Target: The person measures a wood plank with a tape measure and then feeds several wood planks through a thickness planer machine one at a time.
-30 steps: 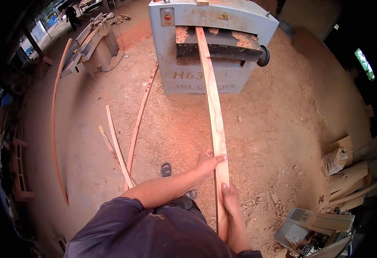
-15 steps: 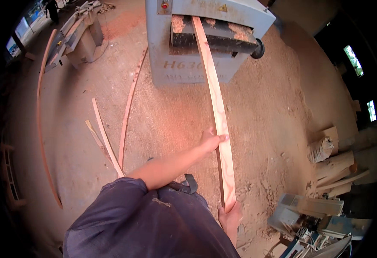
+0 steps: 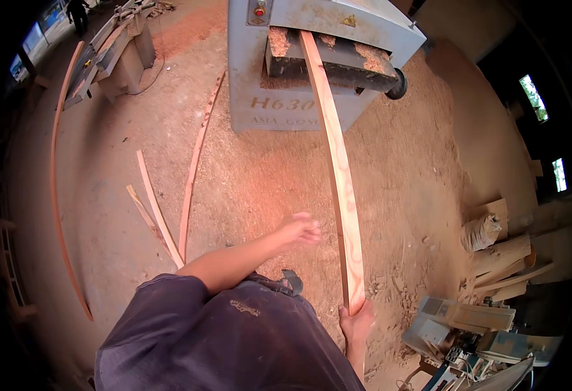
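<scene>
A long pale wooden board (image 3: 343, 173) runs from the opening of a large grey thickness planer (image 3: 247, 78) toward me. Its far end is hidden inside the machine. At the board's near end, my right hand (image 3: 356, 320) is closed around the wood. My left hand (image 3: 299, 229) hangs in the air just left of the board, holding nothing. Its fingers are slightly blurred and loosely bent, apart from the wood.
Left of me several narrow wooden strips (image 3: 198, 153) lean or lie, with a longer strip (image 3: 54, 163) farther left. A bench-like machine (image 3: 126, 62) stands far left. Rolled sacking (image 3: 480, 232), boards and metal equipment (image 3: 439, 326) crowd the right. Shavings cover the floor (image 3: 403, 176).
My left hand has let go of the board and moved down and left of it. The right hand keeps its grip on the near end. The view has shifted slightly.
</scene>
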